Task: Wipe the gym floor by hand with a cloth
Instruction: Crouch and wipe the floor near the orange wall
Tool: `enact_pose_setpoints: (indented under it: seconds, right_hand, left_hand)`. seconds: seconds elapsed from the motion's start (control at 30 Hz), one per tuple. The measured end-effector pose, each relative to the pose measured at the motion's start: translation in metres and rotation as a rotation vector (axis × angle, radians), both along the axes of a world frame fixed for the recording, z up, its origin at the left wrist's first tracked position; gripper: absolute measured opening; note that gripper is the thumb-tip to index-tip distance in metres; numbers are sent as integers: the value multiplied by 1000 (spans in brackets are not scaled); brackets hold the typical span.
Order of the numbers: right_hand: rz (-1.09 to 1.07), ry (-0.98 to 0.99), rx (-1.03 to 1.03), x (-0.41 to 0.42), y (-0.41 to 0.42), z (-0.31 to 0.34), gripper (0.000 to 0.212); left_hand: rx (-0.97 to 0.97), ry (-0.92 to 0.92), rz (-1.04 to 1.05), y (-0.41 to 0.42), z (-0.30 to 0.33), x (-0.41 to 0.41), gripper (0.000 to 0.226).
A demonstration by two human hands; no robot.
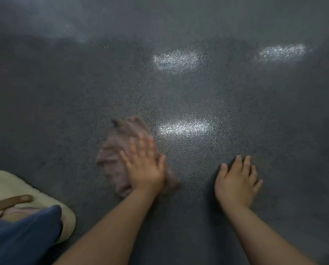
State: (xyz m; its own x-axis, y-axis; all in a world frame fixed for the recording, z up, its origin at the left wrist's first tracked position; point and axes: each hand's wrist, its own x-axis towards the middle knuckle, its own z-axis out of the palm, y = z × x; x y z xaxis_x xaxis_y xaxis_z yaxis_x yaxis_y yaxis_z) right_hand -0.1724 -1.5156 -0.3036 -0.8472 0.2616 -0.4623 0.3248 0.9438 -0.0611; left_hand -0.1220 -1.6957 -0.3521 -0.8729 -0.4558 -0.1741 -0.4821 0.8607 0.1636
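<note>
Pressing my flat, spread left hand (144,165) on the crumpled mauve cloth (121,150) upon the dark textured gym floor (198,96), my open right hand (236,180) braces empty; bunched cloth could slip free, I reckon.

head view | looks steeply down, forward | close above floor (198,88)

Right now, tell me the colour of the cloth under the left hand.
Dusty mauve-pink; the fuzzy wiping cloth shows in the head view, blurred, beneath the left hand.
</note>
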Motion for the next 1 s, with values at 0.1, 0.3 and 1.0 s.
enact_pose_setpoints:
  seconds: [0.1,0.3,1.0]
  right_hand:
    - [-21,-1,-1,3,-10,-1,59]
    - [6,-16,9,11,-36,0,58]
    - [369,-291,-175,23,-142,14,55]
  left_hand:
    - [28,-50,-367,33,2,-5,66]
    - [43,-137,-744,6,5,-51,70]
    - [33,-146,186,-160,8,21,68]
